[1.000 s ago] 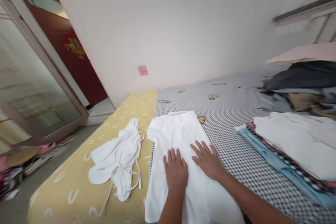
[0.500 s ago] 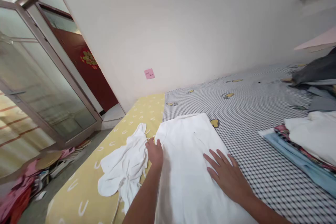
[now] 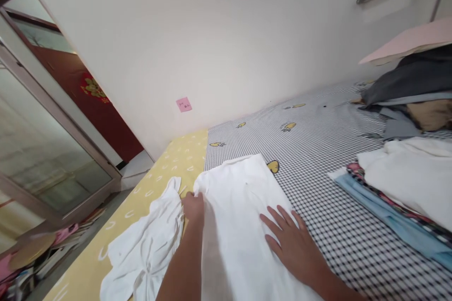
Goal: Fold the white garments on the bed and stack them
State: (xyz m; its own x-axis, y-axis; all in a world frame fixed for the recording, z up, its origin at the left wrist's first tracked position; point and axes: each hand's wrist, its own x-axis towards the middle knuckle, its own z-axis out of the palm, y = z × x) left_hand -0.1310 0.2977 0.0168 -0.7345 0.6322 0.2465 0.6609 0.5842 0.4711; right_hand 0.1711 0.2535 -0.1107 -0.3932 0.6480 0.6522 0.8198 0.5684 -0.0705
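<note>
The garment (image 3: 236,207) lies under the spread fingers of the right hand (image 3: 296,249). The left hand (image 3: 193,207) curls its fingers at the near-side edge; whether they pinch cloth, I can't quite tell. An uneven tug could crease it. Left of those fingers: a top (image 3: 151,240); beneath, the bed (image 3: 310,160); beyond, the wall (image 3: 247,47).

On the bed (image 3: 318,155), the middle garment (image 3: 236,211) lies between the left garment (image 3: 146,240) and, rightward, a clothes stack (image 3: 413,181).

Bed (image 3: 318,155): flat garment (image 3: 236,230) near centre, crumpled garment (image 3: 148,235) near left, folded stack (image 3: 406,174) near right, clothes pile (image 3: 406,80) far right.
</note>
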